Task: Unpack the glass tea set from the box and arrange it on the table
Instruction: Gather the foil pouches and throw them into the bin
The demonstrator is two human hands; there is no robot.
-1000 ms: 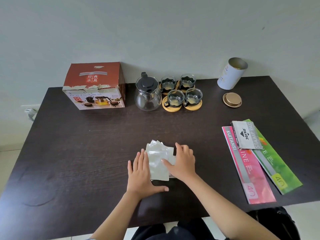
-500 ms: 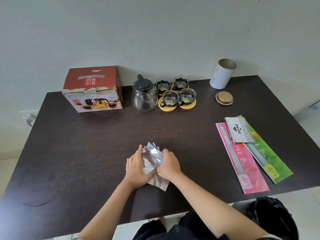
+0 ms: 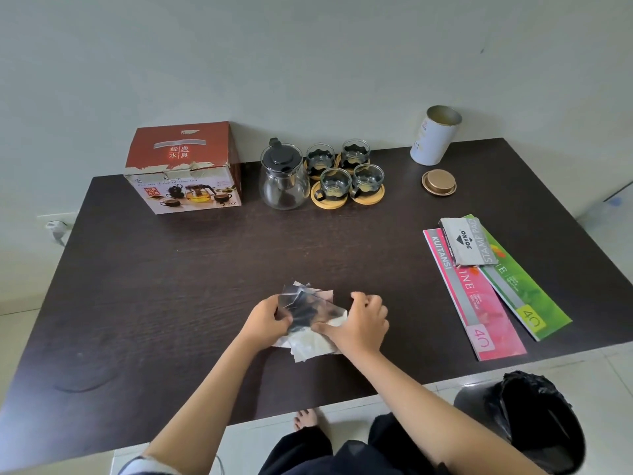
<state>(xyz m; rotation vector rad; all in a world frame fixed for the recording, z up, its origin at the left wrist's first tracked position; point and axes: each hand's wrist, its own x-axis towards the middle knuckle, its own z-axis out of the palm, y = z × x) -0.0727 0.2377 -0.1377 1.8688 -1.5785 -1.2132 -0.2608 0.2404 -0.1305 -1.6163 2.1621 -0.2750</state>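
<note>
Grip: both hands clutch the crinkled clear plastic wrappers (image 3: 310, 315) near the dark wooden table's (image 3: 171, 303) front edge, left hand (image 3: 265, 322) pinching one side, right hand (image 3: 359, 322) the other.
Set: clear glass teapot with black lid (image 3: 283, 176) and four glass cups on round wooden coasters (image 3: 347, 174) stand together by the back edge.
Box: red cardboard carton (image 3: 183, 168) sits just left, closed.
Progress: unpacking looks done; only wrapper cleanup seems left.

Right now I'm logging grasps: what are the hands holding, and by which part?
Both hold the crumpled clear plastic wrappers: left hand grips their left edge, right hand pinches the right.
</note>
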